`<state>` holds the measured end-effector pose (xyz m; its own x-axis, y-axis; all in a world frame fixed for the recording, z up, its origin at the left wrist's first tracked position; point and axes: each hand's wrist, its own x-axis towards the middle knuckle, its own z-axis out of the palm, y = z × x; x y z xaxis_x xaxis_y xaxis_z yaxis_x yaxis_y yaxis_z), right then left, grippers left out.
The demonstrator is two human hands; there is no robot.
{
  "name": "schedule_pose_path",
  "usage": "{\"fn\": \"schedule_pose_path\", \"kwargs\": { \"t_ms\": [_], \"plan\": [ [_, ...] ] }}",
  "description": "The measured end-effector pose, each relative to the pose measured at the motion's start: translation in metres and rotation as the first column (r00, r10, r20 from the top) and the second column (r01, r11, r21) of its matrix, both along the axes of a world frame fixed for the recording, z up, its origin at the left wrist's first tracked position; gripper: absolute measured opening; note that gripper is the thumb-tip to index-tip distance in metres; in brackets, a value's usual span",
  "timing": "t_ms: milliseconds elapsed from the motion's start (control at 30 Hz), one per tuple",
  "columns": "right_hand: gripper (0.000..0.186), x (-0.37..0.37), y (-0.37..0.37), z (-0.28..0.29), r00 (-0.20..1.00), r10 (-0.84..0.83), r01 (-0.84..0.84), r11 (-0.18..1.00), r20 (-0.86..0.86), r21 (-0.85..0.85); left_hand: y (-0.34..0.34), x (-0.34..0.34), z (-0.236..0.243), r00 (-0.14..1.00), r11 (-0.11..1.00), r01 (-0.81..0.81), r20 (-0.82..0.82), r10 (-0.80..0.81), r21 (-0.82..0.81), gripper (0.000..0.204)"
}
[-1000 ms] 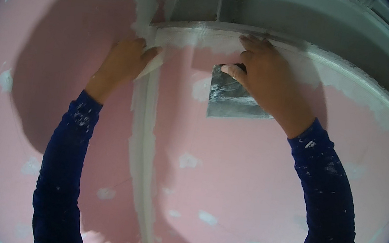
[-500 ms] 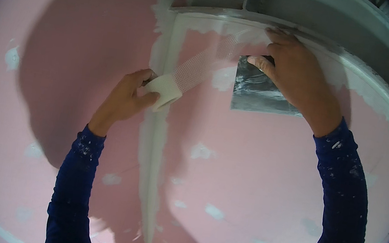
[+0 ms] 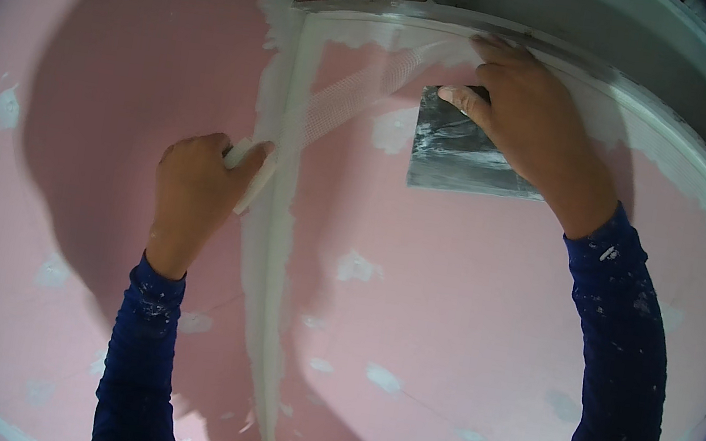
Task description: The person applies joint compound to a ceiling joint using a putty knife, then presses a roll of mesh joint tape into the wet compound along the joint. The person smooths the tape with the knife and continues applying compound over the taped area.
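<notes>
Pink drywall (image 3: 464,326) meets a grey ceiling at the top, with a vertical seam (image 3: 268,281) of white compound at the inside corner. Left hand (image 3: 194,194): fingers curled shut around a roll of mesh joint tape (image 3: 249,177), thumb on top, held just left of the seam. A strip of mesh tape (image 3: 356,99) runs taut and diagonally from the roll up to the top joint. Right hand (image 3: 525,123): fingers closed on the handle of a wide taping knife (image 3: 461,155), index finger extended along the blade back; the blade lies flat against the wall beneath the top joint, near the tape's upper end. Judgement: to bed the strip well, hold the tension even, pin the tape's upper end with the fingers, centre the strip over the joint and press without wrinkling.
</notes>
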<state>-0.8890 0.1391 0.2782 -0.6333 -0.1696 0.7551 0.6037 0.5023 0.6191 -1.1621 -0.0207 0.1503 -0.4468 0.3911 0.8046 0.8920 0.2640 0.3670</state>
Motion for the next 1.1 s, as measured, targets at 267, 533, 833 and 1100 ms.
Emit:
{"fn": "schedule_pose_path", "kwargs": {
  "t_ms": [267, 533, 833, 1100],
  "plan": [
    [0.054, -0.001, -0.005, -0.001, 1.0, 0.024, -0.024, 0.998, -0.008, -0.049, -0.006, -0.028, -0.025, 0.96, 0.956, 0.269, -0.112, -0.256, 0.119, 0.041],
    [0.051, -0.008, -0.009, 0.002, 1.0, -0.02, 0.02, 1.0, -0.004, 0.006, 0.042, -0.009, -0.101, 0.594, 0.638, 0.688, 0.238, -0.768, 0.345, 0.033],
    [0.055, -0.008, -0.015, 0.011, 0.994, -0.027, 0.028, 0.999, 0.104, -0.016, 0.112, -0.006, -0.086, 0.713, 0.625, 0.498, 0.126, -0.689, 0.6, 0.035],
    [0.059, -0.011, -0.004, 0.014, 0.994, 0.024, -0.039, 0.989, 0.106, 0.14, 0.108, -0.006, -0.084, 0.877, 0.768, 0.31, 0.144, -0.459, 0.56, 0.03]
  ]
}}
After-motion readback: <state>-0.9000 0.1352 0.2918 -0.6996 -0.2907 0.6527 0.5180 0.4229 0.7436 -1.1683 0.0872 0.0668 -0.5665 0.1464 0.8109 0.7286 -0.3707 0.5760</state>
